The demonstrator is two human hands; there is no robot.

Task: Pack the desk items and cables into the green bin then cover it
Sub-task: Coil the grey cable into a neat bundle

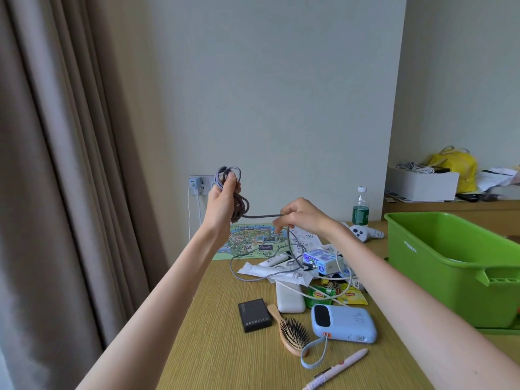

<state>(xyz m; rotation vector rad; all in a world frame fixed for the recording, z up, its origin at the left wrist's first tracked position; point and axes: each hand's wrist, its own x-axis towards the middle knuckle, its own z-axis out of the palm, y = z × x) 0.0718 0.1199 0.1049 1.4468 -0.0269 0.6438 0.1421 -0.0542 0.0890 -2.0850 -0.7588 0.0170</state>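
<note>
My left hand (222,204) is raised above the desk and grips a coil of grey braided cable (239,205). My right hand (298,215) pinches the loose run of the same cable, which trails down to the pile on the desk. The green bin (439,266) stands open at the right, resting on its green lid (498,330). On the desk lie a blue power bank (343,323) with a strap, a wooden hairbrush (291,332), a black box (254,315), a white power bank (289,298), a pink pen (337,370), tea bags (349,295) and a white cable (323,295).
A map (247,243) and papers lie at the desk's back, near a wall socket with a charger (198,184). A green bottle (360,208) and a small white toy (361,232) stand behind the pile. Curtains hang at the left. A white box and yellow bag (455,164) sit on a far shelf.
</note>
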